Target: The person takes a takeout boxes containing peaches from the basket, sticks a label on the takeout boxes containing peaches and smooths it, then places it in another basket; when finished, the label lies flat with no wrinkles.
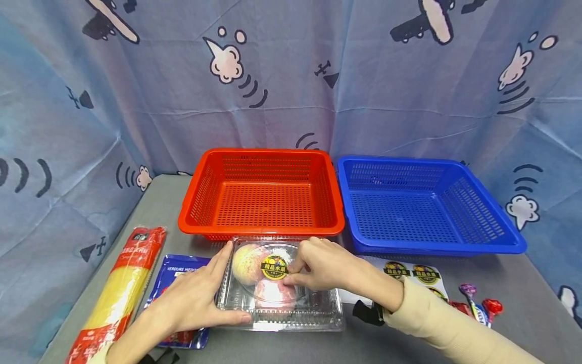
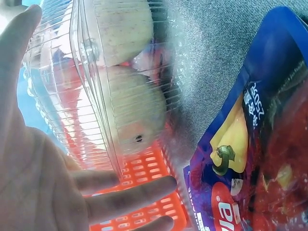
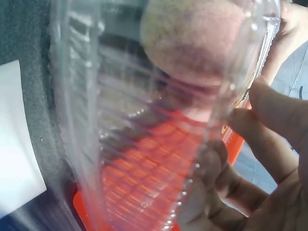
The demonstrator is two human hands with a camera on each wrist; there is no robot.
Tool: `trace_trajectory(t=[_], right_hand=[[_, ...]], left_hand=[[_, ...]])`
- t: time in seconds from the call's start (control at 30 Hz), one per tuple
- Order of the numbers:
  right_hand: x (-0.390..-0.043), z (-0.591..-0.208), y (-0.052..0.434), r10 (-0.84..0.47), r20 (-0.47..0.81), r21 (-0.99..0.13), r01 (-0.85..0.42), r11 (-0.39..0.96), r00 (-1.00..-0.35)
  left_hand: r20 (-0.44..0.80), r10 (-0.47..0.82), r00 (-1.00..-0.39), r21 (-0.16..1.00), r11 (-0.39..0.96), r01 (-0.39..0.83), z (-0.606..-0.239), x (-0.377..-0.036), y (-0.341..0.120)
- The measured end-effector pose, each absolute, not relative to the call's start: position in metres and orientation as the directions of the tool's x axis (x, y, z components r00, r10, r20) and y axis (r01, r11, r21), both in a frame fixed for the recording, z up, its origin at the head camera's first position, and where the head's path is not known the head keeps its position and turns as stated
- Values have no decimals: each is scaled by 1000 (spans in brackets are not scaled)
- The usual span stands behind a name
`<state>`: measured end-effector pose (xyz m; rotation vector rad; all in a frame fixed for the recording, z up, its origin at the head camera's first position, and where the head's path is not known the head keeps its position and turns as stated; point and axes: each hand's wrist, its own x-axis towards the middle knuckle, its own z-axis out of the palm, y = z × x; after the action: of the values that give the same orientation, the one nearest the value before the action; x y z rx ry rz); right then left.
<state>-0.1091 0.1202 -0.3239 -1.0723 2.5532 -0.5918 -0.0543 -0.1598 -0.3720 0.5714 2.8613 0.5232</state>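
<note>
A clear plastic clamshell box [image 1: 313,306] with several round, peach-like fruits [image 1: 247,265] inside stands at the front of the red basket. A round black-and-gold sticker [image 1: 274,267] lies over its lid. My right hand [image 1: 320,265] is above the lid, thumb and curled index finger pinching the sticker's right edge. On the box's left side rests my left hand [image 1: 193,298], fingers extended along the side and thumb by the front edge. The right wrist view shows the right fingertips [image 3: 240,118] close against the lid.
Behind the box are a red basket [image 1: 184,222] and a blue basket [image 1: 504,247]. A sticker sheet [image 1: 409,273] and several lollipops [image 1: 491,306] lie to the right. At left are a yellow-and-red noodle-like pack [image 1: 120,283] and a blue pouch [image 1: 175,265].
</note>
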Motion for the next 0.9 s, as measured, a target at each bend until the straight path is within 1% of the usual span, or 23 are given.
trace_trajectory(t=[0.1,0.2,0.27,0.37,0.53,0.67,0.77,0.9], right_hand=[[-108,-324,123,-726,-80,-506,-599,620,-683],[-107,-325,128,-712,-30,-502,-605,618,-702],[-106,-325,132,-699,1,-476,-615,628,-715],[-105,-323,139,-686,10,-454,-614,645,-728],[-103,-317,152,-680,32,-445,-620,647,-732],[-105,-311,167,-669,85,-427,-633,645,-739],[-111,-307,186,-632,117,-392,-621,679,-766],[-123,-302,224,-550,122,-352,-554,755,-826]], left_hand=[[-97,401,-911,371,864,341,-372,-54,-160],[-93,400,-912,376,862,340,-373,-54,-161],[-91,400,-912,381,860,339,-372,-54,-161],[-90,399,-913,393,856,335,-372,-53,-161],[-87,401,-912,428,842,330,-373,-52,-163],[-100,394,-914,451,836,311,-374,-51,-164],[-114,377,-919,479,832,282,-375,-52,-166],[-142,329,-934,549,811,202,-372,-55,-172]])
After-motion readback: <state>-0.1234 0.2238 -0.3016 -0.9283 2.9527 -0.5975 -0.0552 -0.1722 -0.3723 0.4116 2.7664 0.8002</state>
